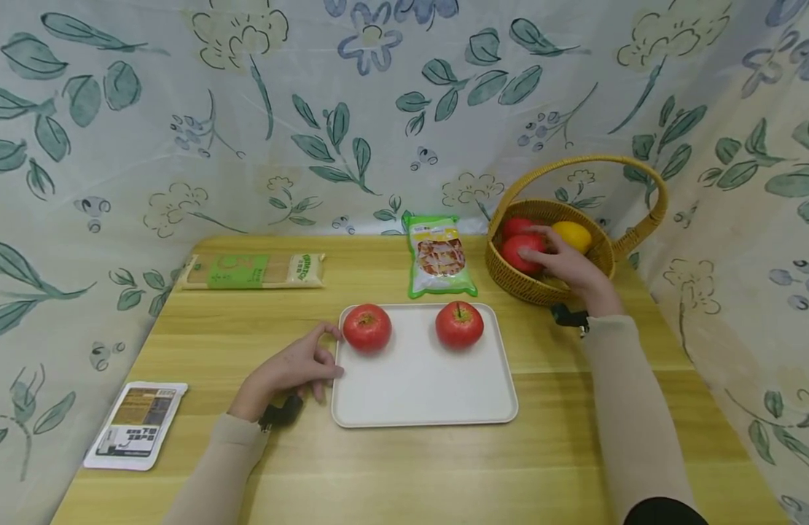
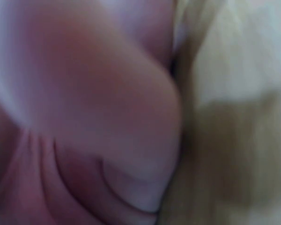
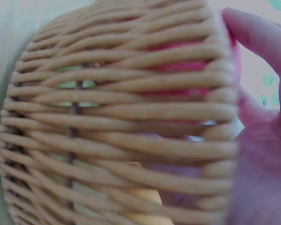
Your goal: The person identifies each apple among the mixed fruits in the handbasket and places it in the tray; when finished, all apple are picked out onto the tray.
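Observation:
In the head view, a white tray (image 1: pixel 422 397) lies flat on the table, with one red apple (image 1: pixel 367 328) at its upper left and another red apple (image 1: pixel 460 325) at its upper right. The left hand (image 1: pixel 298 364) holds the tray's left rim with bent fingers; the left wrist view shows mostly blurred fingers. Inside the wicker basket (image 1: pixel 532 290), the right hand (image 1: pixel 571 268) grips a red apple (image 1: pixel 521 253). Behind that apple sits another red one (image 1: pixel 517 226), and a yellow fruit (image 1: pixel 573 236) is on the right. Woven wicker (image 3: pixel 131 112) covers much of the right wrist view.
A green snack bag (image 1: pixel 442 257) lies between tray and basket. At the back left is a long noodle packet (image 1: pixel 253 271), and a white packet (image 1: pixel 137 426) lies at the left edge. The basket's tall handle (image 1: pixel 578 162) arches over it. Patterned cloth (image 1: pixel 352 146) hangs behind the table.

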A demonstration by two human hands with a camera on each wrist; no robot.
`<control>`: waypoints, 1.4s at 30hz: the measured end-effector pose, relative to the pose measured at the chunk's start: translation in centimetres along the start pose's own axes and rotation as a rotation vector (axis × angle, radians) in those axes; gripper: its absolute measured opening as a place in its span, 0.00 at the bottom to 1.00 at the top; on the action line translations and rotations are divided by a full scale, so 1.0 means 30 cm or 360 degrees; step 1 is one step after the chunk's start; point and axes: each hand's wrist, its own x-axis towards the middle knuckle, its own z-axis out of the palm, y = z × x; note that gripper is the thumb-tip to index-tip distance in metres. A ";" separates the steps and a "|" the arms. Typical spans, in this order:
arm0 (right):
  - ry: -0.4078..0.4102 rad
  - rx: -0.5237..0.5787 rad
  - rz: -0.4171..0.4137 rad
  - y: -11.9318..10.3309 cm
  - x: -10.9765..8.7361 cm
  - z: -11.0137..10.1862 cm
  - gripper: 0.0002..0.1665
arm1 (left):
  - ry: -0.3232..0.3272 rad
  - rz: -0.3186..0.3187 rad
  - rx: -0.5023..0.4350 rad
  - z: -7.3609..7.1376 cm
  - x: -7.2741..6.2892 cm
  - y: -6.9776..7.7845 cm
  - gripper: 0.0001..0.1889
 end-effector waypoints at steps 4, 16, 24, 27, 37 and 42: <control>0.0077 0.0021 -0.0045 -0.012 -0.031 -0.007 0.54 | -0.0004 0.0010 -0.0005 -0.001 -0.003 0.005 0.35; 0.0177 0.0000 -0.0038 -0.039 -0.127 0.006 0.60 | -0.0009 0.0019 0.0002 0.004 -0.006 0.010 0.35; 0.0148 0.0144 -0.0249 -0.074 -0.214 0.066 0.54 | 0.0003 0.0010 0.0017 0.002 -0.006 0.007 0.35; 0.0115 0.0231 -0.0355 -0.089 -0.249 0.112 0.51 | 0.0005 0.0017 0.0018 0.004 -0.006 0.008 0.35; -0.0159 0.0325 -0.0655 -0.130 -0.323 0.278 0.49 | 0.0018 0.0031 0.0019 0.004 -0.001 0.001 0.35; -0.0325 0.0290 -0.0699 -0.146 -0.347 0.386 0.50 | 0.0017 0.0035 0.0023 0.002 -0.001 -0.002 0.35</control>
